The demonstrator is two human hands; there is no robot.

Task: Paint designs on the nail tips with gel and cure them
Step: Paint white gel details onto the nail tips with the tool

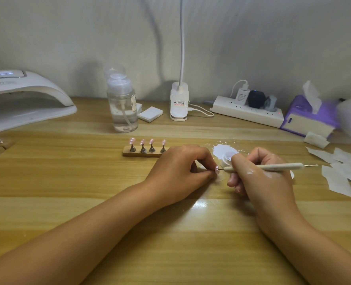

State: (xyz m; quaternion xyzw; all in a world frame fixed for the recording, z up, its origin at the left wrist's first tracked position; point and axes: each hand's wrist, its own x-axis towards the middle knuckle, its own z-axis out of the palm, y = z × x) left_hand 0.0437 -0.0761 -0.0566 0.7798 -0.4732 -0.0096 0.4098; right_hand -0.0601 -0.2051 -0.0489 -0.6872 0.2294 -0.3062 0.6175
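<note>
One nail tip [217, 169] pinched in left hand [178, 167], right hand [261, 173] gripping dotting pen [273, 167]: brace wrists on table [88, 182], dab lightly.

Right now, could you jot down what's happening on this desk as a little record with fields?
Left hand: pinches one pink nail tip
Right hand: holds a slim white pen, fine end at that tip
Wooden rack: four more pink tips, behind the left hand
White pot: behind the right hand
Curing lamp: far left, small lights lit on top

dotting pen [273, 167] tip at nail tip [217, 169]
</note>
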